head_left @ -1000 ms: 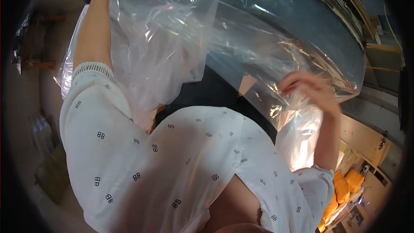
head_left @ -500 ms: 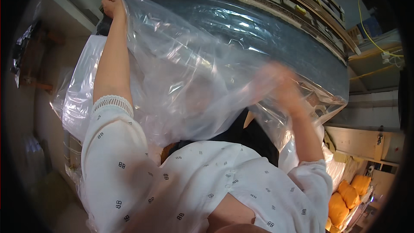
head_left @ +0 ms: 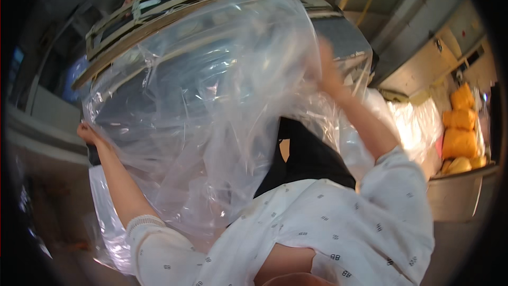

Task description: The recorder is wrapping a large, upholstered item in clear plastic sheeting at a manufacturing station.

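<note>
Two hands: both on one clear plastic bag [head_left: 201,111].
L hand [head_left: 87,133]: fingers clamped on bag's left edge.
R hand [head_left: 327,71]: blurred, behind film; finger state can't tell.
Bag: thin, crinkled, glossy, see-through; billows across centre, hiding the curved metal-rimmed machine [head_left: 211,5] beyond.
Around: orange bags [head_left: 460,127] far right; white patterned sleeves [head_left: 338,228] near.

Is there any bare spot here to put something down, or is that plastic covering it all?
Crowded: the large clear plastic sheet, held by left hand and right hand, covers the middle. Only bare patch: the grey surface beyond the right hand.
</note>
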Demonstrator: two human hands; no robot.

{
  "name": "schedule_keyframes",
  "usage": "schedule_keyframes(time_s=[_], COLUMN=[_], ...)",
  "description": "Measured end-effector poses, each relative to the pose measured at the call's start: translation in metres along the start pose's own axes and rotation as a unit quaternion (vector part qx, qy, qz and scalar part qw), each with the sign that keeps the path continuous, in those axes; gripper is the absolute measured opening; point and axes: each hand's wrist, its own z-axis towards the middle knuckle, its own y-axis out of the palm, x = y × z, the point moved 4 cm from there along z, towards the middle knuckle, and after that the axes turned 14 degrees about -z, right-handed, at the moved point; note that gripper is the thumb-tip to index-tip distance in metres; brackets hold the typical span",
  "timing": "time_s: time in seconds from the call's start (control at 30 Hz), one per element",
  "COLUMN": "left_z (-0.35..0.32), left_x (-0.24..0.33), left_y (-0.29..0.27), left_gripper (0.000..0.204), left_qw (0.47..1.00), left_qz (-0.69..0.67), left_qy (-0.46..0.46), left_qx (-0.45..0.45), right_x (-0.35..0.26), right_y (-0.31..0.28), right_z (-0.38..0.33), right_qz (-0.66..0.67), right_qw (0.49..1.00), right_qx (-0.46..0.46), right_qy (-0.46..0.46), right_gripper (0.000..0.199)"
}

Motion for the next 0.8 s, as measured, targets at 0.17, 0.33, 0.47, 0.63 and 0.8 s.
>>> schedule_keyframes(time_s=[0.17, 0.33, 0.47, 0.63, 0.8], left_z=[-0.029, -0.023, -0.015, -0.022, -0.033], left_x=[0.056, 0.052, 0.054, 0.050, 0.076], left_y=[0.021, 0.013, 0.021, 0.017, 0.051], left_gripper=[0.027, 0.026, 0.024, 0.025, 0.022], left_qw=[0.995, 0.995, 0.994, 0.991, 0.985], left_qz=[0.065, 0.052, 0.093, 0.107, 0.139], left_qy=[-0.021, -0.016, -0.063, -0.080, 0.042], left_qx=[0.066, 0.088, 0.013, 0.026, -0.097], right_x=[0.131, 0.086, -0.013, 0.063, 0.276], right_y=[-0.166, -0.100, -0.055, -0.110, -0.425], right_z=[0.170, 0.067, -0.041, -0.080, -0.112], right_qz=[0.278, 0.361, 0.459, 0.425, -0.013], right_qw=[0.818, 0.811, 0.697, 0.634, 0.799], right_qx=[0.301, 0.007, -0.180, 0.058, 0.413], right_qy=[0.405, 0.460, 0.520, 0.644, 0.437], right_gripper=[0.023, 0.025, 0.034, 0.030, 0.042])
